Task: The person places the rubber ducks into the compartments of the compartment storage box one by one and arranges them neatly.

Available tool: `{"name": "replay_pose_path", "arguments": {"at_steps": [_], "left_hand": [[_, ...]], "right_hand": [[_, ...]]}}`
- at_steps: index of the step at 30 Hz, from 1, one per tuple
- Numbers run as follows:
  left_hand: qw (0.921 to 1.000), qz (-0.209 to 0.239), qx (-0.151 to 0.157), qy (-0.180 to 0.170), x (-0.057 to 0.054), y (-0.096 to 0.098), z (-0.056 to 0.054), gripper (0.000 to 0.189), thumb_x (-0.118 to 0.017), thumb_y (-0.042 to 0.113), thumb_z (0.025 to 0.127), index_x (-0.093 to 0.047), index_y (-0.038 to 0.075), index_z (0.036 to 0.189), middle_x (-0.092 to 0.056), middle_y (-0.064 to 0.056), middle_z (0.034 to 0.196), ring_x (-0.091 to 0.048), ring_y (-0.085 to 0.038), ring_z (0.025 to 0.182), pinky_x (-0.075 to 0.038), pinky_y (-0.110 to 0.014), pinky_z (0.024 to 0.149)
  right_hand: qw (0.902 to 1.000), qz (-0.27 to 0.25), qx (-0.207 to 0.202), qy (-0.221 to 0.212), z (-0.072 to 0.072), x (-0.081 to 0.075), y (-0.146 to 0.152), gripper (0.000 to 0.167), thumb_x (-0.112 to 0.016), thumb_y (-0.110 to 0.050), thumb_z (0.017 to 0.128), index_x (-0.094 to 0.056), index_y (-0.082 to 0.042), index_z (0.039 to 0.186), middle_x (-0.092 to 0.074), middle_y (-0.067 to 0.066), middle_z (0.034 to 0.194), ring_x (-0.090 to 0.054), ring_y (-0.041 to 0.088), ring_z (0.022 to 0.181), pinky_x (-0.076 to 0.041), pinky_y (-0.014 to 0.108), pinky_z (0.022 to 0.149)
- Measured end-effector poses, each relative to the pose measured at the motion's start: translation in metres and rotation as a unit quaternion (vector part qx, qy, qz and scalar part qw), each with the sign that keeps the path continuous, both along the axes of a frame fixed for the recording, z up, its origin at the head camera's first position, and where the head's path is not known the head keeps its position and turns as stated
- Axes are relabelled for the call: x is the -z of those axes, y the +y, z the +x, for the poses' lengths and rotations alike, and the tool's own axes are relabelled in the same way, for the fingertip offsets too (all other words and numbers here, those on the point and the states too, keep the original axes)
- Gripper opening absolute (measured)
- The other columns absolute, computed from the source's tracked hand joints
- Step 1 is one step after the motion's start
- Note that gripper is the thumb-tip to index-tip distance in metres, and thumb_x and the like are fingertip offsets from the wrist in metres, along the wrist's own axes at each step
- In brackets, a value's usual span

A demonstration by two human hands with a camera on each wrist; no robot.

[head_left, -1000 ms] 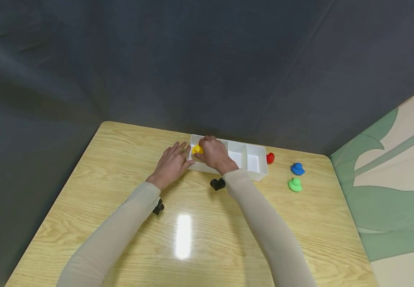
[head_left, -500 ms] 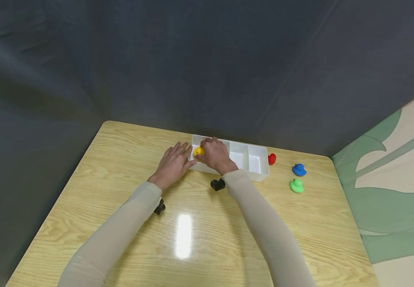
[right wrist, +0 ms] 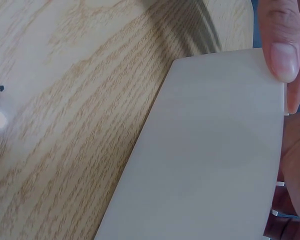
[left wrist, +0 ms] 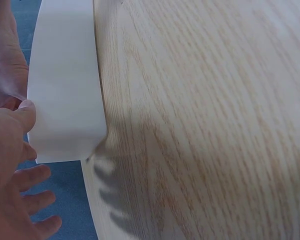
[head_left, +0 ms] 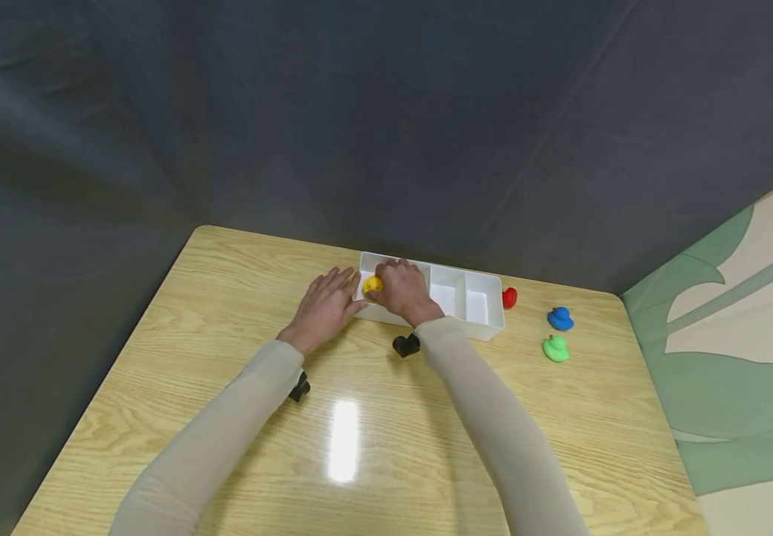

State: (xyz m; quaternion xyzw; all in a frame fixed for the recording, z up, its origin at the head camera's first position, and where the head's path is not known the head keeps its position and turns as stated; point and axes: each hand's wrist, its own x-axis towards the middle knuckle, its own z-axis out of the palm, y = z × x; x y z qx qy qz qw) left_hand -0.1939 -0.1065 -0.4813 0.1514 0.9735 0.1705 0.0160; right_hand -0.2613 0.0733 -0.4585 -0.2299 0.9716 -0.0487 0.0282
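Note:
My left hand (head_left: 322, 307) rests its spread, mostly straight fingers at the left end of a white divided tray (head_left: 485, 328). In the left wrist view, its thumb (left wrist: 27, 111) touches the top edge of the tray's long wall. My right hand (head_left: 402, 289) reaches into the tray's left part and holds a small yellow rubber duck (head_left: 373, 284). The right fingertips are mostly hidden. In the right wrist view, the tray's wall (right wrist: 210, 145) covers the duck and much of the right hand (right wrist: 297, 150).
A red rubber duck (head_left: 510, 298) lies against the tray's right end. Farther right are a blue duck (head_left: 561, 318) and a green duck (head_left: 556, 348). The wooden table (head_left: 239, 447) meets a dark curtain (head_left: 386, 134) at its back edge.
The yellow duck tips slightly and sits a little lower between the right fingers than one second ago. Both hands stay nearly in place; the whole view shifts slightly.

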Motion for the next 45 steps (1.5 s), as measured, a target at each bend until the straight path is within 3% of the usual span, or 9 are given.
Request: {"name": "replay_pose_path", "arguments": {"at_steps": [4, 12, 32, 45], "left_hand": [[1.0, -0.002, 0.002, 0.006, 0.002, 0.0, 0.0, 0.069, -0.046, 0.052, 0.112, -0.039, 0.008, 0.165, -0.036, -0.016, 0.174, -0.031, -0.041, 0.163, -0.03, -0.062, 0.132], [1.0, 0.0, 0.0, 0.01, 0.002, 0.002, -0.001, 0.069, -0.047, 0.052, 0.112, -0.041, 0.008, 0.165, -0.039, -0.016, 0.173, -0.032, -0.041, 0.162, -0.031, -0.062, 0.131], [0.9999, -0.001, 0.016, 0.005, 0.003, 0.007, -0.003, 0.068, -0.049, 0.051, 0.112, -0.041, 0.008, 0.164, -0.038, -0.016, 0.173, -0.032, -0.042, 0.162, -0.031, -0.061, 0.131], [0.9998, -0.002, 0.019, 0.003, 0.004, 0.002, -0.007, 0.069, -0.048, 0.051, 0.112, -0.039, 0.007, 0.165, -0.037, -0.017, 0.173, -0.032, -0.043, 0.162, -0.03, -0.062, 0.132]], "right_hand": [[1.0, 0.003, 0.001, -0.009, 0.0, 0.0, 0.001, 0.038, -0.081, -0.045, 0.094, -0.076, -0.011, 0.112, -0.074, 0.006, 0.111, -0.069, 0.029, 0.107, -0.06, 0.045, 0.093], [0.9996, 0.006, 0.012, -0.024, -0.001, 0.0, 0.003, 0.044, -0.081, -0.047, 0.094, -0.077, -0.012, 0.121, -0.075, 0.007, 0.123, -0.069, 0.031, 0.117, -0.059, 0.047, 0.102], [0.9995, 0.001, 0.017, -0.026, 0.0, -0.001, 0.012, 0.037, -0.078, -0.043, 0.098, -0.078, -0.013, 0.12, -0.074, 0.008, 0.124, -0.07, 0.031, 0.118, -0.061, 0.049, 0.1], [0.9977, -0.059, 0.019, 0.027, 0.0, -0.028, 0.04, 0.043, -0.074, -0.042, 0.101, -0.076, -0.009, 0.128, -0.072, 0.012, 0.129, -0.067, 0.036, 0.12, -0.056, 0.053, 0.106]]}}
